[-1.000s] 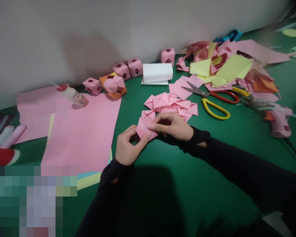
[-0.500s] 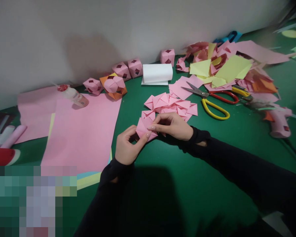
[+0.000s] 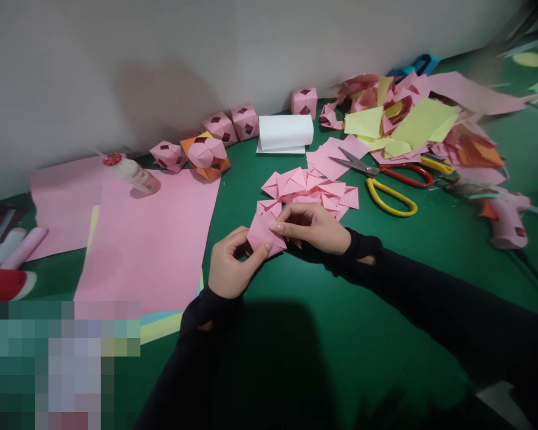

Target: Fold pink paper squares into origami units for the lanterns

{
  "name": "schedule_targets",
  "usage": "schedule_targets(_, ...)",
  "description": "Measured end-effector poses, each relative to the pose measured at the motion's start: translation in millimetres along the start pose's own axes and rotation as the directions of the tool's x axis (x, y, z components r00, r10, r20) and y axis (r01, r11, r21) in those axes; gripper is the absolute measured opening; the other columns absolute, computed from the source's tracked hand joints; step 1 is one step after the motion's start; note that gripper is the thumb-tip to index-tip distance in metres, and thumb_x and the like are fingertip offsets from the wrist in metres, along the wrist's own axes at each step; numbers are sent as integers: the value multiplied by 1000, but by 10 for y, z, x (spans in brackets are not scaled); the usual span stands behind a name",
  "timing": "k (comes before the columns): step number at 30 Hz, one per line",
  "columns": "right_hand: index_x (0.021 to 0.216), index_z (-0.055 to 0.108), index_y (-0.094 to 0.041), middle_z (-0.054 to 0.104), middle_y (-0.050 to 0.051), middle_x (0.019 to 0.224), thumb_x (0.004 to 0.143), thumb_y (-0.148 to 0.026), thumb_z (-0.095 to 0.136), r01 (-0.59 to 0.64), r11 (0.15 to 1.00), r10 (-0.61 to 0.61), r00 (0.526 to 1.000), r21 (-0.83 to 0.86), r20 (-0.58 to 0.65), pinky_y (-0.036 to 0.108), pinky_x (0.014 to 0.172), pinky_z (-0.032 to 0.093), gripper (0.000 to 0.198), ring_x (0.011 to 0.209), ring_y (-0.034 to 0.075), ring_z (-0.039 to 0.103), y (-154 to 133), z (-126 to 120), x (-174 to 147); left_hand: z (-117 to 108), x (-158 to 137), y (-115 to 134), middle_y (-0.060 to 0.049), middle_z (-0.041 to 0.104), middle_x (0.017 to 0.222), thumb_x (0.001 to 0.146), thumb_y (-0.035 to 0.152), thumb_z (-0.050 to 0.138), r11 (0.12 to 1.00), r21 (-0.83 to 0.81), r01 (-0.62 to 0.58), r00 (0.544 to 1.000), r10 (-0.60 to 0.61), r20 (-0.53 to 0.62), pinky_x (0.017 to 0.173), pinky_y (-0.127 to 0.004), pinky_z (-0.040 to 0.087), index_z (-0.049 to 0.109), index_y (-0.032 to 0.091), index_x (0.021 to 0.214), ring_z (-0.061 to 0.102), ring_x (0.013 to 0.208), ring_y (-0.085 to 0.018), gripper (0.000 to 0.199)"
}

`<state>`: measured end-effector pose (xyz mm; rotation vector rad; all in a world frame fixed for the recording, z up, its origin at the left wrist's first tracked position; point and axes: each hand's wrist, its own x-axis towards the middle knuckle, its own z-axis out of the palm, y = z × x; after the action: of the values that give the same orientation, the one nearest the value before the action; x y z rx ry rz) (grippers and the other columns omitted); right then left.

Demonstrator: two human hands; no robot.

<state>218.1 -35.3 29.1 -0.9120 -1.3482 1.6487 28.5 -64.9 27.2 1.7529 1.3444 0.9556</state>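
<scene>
A folded piece of pink paper [image 3: 260, 232] is pinched between my two hands, just above the green table [image 3: 278, 352]. My left hand [image 3: 233, 263] grips its left and lower side, the thumb lying on its face. At the upper right edge, my right hand [image 3: 314, 227] closes thumb and forefinger on the same paper; the other fingers are curled and partly hidden. Right behind my hands lies a heap of folded pink paper pieces [image 3: 305, 185].
Scissors [image 3: 372, 171] and a pink glue gun [image 3: 511, 221] lie to the right, before a pile of paper scraps [image 3: 421, 128]. Large pink sheets [image 3: 147, 251] with a small bottle [image 3: 137, 175] on them are at left. Folded paper cubes [image 3: 244, 122] line the wall.
Both hands stay in almost the same place on the folded paper. The paper's upper flap looks slightly flatter under my right fingers.
</scene>
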Motion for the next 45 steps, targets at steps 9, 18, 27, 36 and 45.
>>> schedule_targets(9, 73, 58, -14, 50, -5, 57, 82, -46, 69, -27, 982, 55, 988, -188, 145, 18, 40, 30, 35, 44, 4, 42, 7, -18, -9, -71, 39, 60, -4, 75, 83, 76, 31, 71, 979, -168, 118, 993, -112, 44, 66, -28, 51, 75, 16, 88, 65, 73, -17, 20)
schedule_targets(18, 66, 58, -14, 50, -4, 55, 80, -50, 70, 27, 961, 19, 986, -276, 164, 20, 45, 29, 40, 49, 6, 40, 47, -21, -13, -71, 42, 79, -3, 75, 79, 76, 30, 71, 963, -217, 159, 987, -154, 39, 61, -24, 49, 75, 16, 86, 63, 66, -14, 18)
schedule_targets(27, 66, 59, -14, 55, -3, 57, 81, -52, 68, 44, 953, 1, 989, -299, 148, 21, 48, 31, 42, 50, 6, 41, 53, -9, -24, -55, 40, 42, -2, 73, 75, 76, 31, 72, 963, -230, 143, 990, -143, 16, 59, -24, 48, 76, 16, 83, 58, 62, -13, 17)
schedule_targets(36, 67, 59, -14, 61, 0, 60, 85, -51, 64, 69, 922, -3, 985, -381, 171, 22, 50, 34, 41, 51, 8, 45, 42, -14, -38, -35, 40, 2, 1, 65, 61, 73, 31, 73, 962, -234, 140, 988, -151, -32, 50, -22, 41, 74, 15, 75, 52, 54, -11, 16)
schedule_targets(45, 74, 61, -15, 68, 3, 74, 88, -42, 63, 63, 967, -13, 980, -249, 198, 25, 68, 48, 30, 69, 12, 61, 13, -2, -58, -52, 63, 29, -1, 67, 63, 71, 31, 73, 960, -222, 170, 970, -202, -132, 56, -24, 48, 71, 15, 66, 56, 58, -13, 16)
